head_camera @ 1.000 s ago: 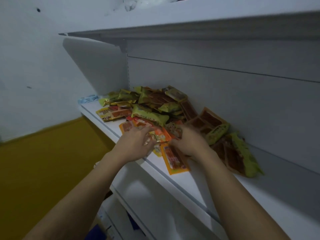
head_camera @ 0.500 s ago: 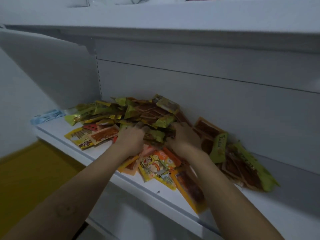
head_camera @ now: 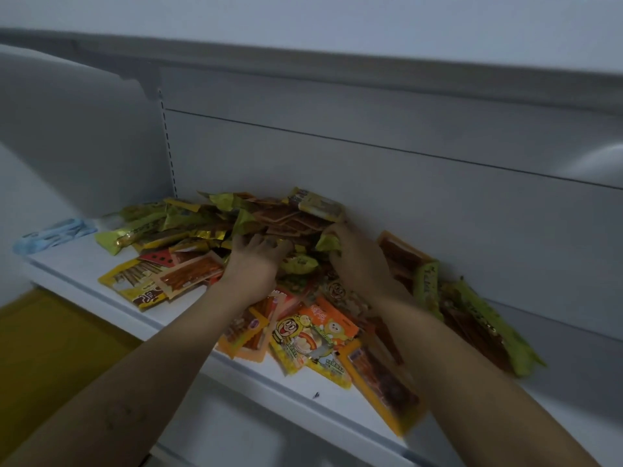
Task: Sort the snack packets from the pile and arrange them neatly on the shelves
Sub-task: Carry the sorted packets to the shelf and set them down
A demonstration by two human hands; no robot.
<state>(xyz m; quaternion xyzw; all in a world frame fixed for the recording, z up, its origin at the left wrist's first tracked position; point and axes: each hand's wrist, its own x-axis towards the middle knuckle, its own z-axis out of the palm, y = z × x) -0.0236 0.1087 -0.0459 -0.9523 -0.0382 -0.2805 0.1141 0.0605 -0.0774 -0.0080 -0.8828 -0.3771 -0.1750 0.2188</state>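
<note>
Both of the person's arms reach into the pile of snack packets (head_camera: 269, 224), which is heaped on the white shelf (head_camera: 84, 267) and leans against the grey back panel (head_camera: 404, 197).

The left hand (head_camera: 253, 264) lies palm down on the near left slope of the pile. Its fingers (head_camera: 279, 244) are stretched out fairly straight and spread, resting on green and brown packets without closing round any of them.

The right hand (head_camera: 357, 257) is at the pile's right flank, close to the top. Its fingertips are buried among the wrappers, so I cannot tell whether it grips anything. A crumpled green packet (head_camera: 328, 242) sits right against its thumb side, touching it, and the yellow packet (head_camera: 318, 205) that crowns the pile lies just above its knuckles.

Between the two wrists, at the near foot of the pile, an orange cartoon packet (head_camera: 323, 328) lies flat with other orange ones fanned around it. Some of these reach the shelf's front edge. Long green packets (head_camera: 488, 318) trail away from the pile's right side along the back panel.

Well to the left of the pile, at the shelf's end, lies a light blue thing (head_camera: 54, 232), too blurred to make out.
</note>
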